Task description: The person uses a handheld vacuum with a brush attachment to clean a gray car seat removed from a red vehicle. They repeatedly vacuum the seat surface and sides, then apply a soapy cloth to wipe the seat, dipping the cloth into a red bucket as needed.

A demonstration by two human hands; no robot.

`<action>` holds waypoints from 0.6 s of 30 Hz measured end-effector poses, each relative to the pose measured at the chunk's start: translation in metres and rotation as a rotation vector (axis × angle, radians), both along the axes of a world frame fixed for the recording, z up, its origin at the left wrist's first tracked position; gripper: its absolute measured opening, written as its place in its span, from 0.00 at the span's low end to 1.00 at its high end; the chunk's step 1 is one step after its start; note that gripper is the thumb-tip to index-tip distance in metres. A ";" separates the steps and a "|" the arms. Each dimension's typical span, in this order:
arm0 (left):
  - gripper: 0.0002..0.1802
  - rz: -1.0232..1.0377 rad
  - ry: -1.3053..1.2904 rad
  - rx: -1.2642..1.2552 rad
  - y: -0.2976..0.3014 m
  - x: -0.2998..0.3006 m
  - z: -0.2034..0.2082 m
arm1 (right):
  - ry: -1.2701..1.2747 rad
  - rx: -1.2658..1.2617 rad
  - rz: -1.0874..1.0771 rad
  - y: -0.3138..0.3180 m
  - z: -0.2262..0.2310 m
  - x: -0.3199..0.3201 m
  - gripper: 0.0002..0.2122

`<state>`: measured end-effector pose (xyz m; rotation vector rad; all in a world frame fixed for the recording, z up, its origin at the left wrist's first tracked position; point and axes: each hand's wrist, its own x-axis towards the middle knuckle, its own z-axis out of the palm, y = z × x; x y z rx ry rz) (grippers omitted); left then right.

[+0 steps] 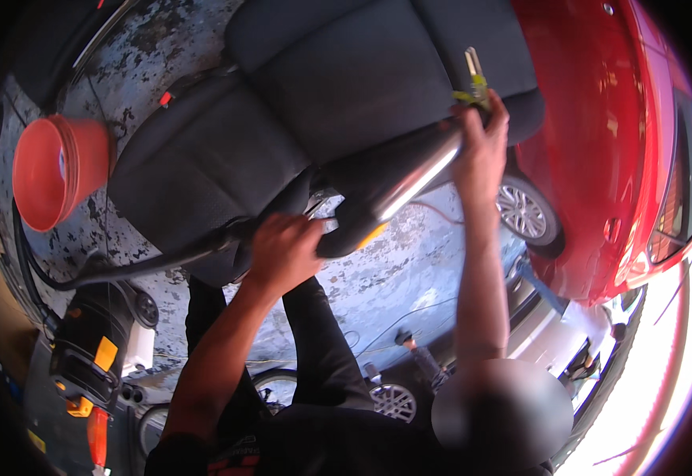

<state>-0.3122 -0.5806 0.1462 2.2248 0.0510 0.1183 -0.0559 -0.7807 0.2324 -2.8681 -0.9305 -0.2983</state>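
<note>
A large black car seat (346, 71), out of a car, fills the upper middle in front of me. My left hand (284, 252) is closed around the end of a black vacuum hose (151, 266), at the seat's near edge; a small silvery piece shows by its fingers. My right hand (481, 147) is farther out on the right, at the seat's edge, closed on a yellow-green tool (479, 89) with a forked metal tip pointing away from me. Its exact kind is unclear. A bright, shiny strip (419, 186) runs along a dark part between my hands.
At left stands a stack of orange buckets (40, 170). A black and yellow vacuum cleaner (88, 341) is at lower left. A red car (592, 159) stands close on the right, its wheel (524, 210) beside my right forearm. Cords lie on the mottled blue-grey floor (409, 278).
</note>
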 end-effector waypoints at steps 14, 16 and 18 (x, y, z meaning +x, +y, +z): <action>0.18 -0.197 0.507 -0.027 0.104 -0.084 -0.069 | 0.237 -0.004 -0.112 0.068 -0.137 -0.102 0.16; 0.20 -0.235 0.544 -0.004 0.123 -0.101 -0.082 | 0.262 0.001 -0.126 0.079 -0.157 -0.126 0.16; 0.23 -0.281 0.604 0.024 0.142 -0.113 -0.086 | 0.296 0.019 -0.141 0.093 -0.169 -0.147 0.17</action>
